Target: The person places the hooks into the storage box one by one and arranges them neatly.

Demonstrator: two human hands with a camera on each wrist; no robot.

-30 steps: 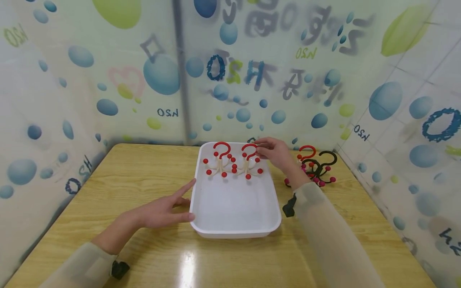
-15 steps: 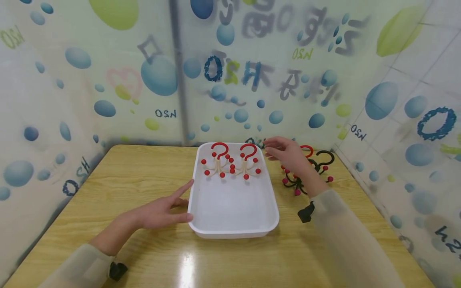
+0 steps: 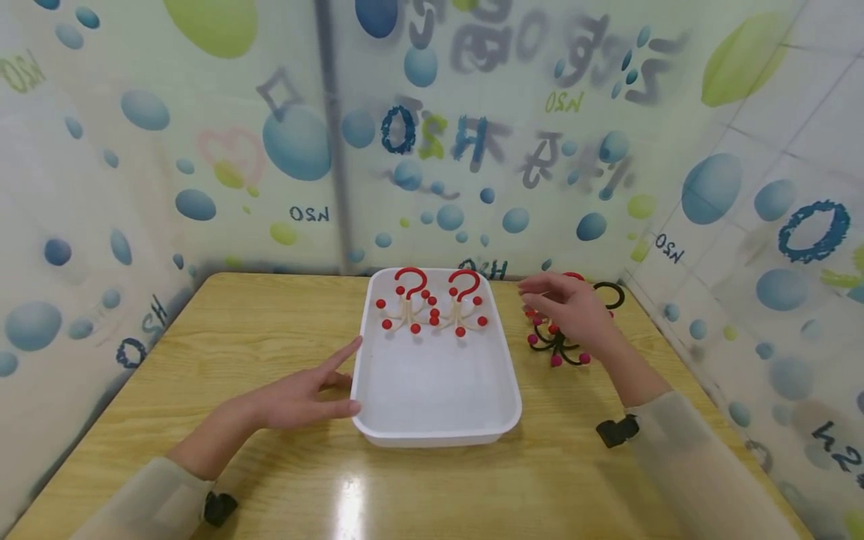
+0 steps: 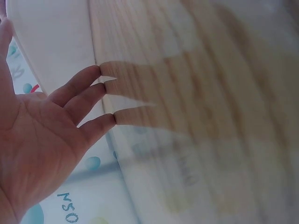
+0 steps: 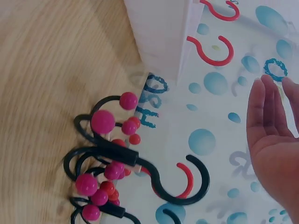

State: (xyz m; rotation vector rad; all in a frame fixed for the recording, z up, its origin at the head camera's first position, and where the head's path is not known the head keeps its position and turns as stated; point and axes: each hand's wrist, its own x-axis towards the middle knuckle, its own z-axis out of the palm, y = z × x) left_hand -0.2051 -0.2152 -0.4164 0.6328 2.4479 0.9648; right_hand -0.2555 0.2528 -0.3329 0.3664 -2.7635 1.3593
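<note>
A white tray [image 3: 439, 390] lies on the table. At its far end, two cream hook hangers [image 3: 408, 309] with red hooks and red ball tips stand side by side. My left hand [image 3: 297, 397] touches the tray's left side, thumb and index finger spread apart. To the right of the tray, my right hand [image 3: 570, 307] is held above a cluster of hangers, with nothing between its fingers. That cluster includes black hook hangers [image 5: 112, 151] with pink ball tips and at least one red hook [image 5: 188, 182]. In the head view the right hand partly covers them.
The wooden table [image 3: 270, 322] meets a patterned wall sheet [image 3: 270, 225] at its far edge. Another sheet [image 3: 729, 277] borders the right side. A bright reflection shows on the table's near part.
My right hand has moved right, from the right-hand hanger in the tray to above the cluster beside it. The left hand stays at the tray's side.
</note>
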